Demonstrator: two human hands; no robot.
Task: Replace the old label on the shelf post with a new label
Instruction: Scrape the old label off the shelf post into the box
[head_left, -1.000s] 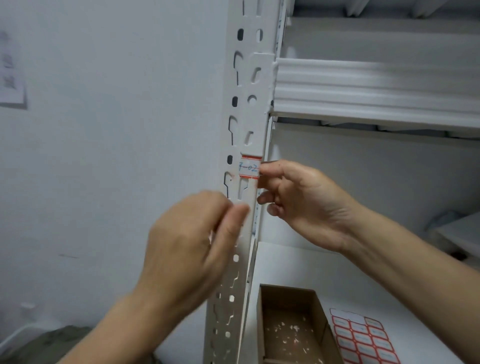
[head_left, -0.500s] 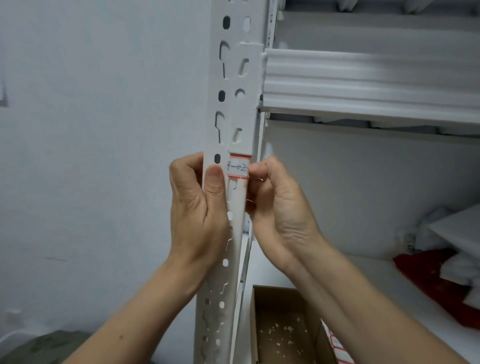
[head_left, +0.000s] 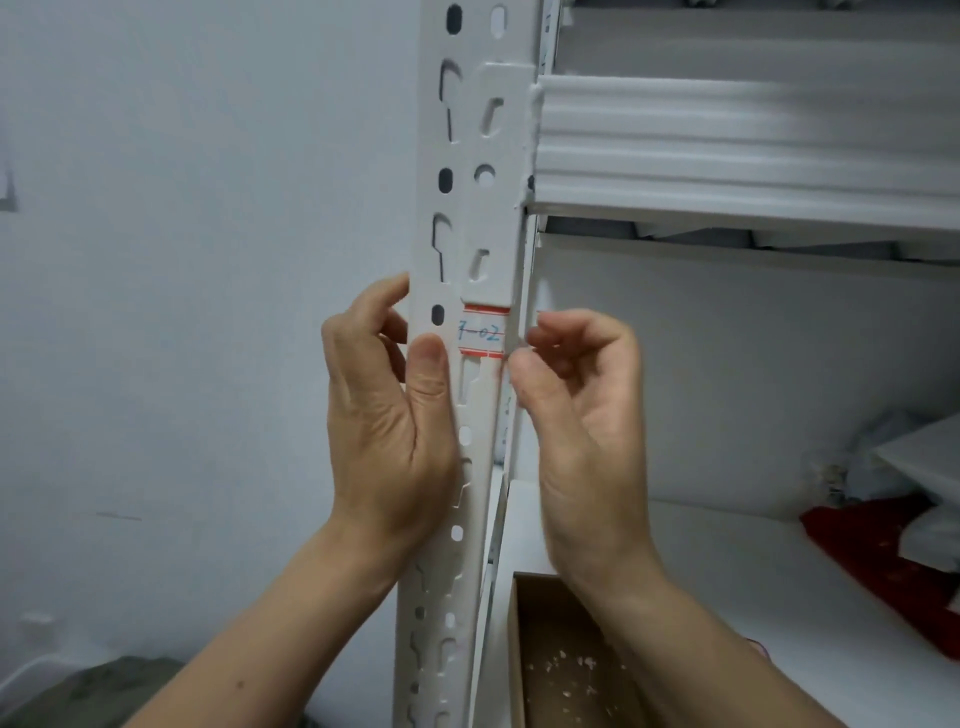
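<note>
1. Head view looks up along a white slotted shelf post (head_left: 470, 208) that stands upright in the middle of the frame, with a pale wall (head_left: 182, 260) to its left.
2. The label (head_left: 483, 332), white with red bands at top and bottom and blue handwriting that reads roughly "7-02", is stuck on the front face of the post, toward its right edge, below the ribbed white shelf beam (head_left: 727, 145) that joins the post from the right.
3. The left hand (head_left: 395, 431) grips the post: its thumb lies flat on the front face just left of the label, and its fingers curl round the post's left edge.
4. The right hand (head_left: 582, 415) is at the post's right edge with its fingers curled; the thumb tip sits at the label's lower right corner and the forefinger just above it. Whether they pinch the label's edge cannot be told, as the fingertips are blurred.
5. The two hands are apart, one on each side of the post, with the label between them.
6. Below, at the front left corner of the lower shelf board (head_left: 727, 561), stands an open cardboard box (head_left: 566, 675) with small white scraps in it.
7. A red cloth (head_left: 883, 551) lies toward the right edge of that board.
</note>
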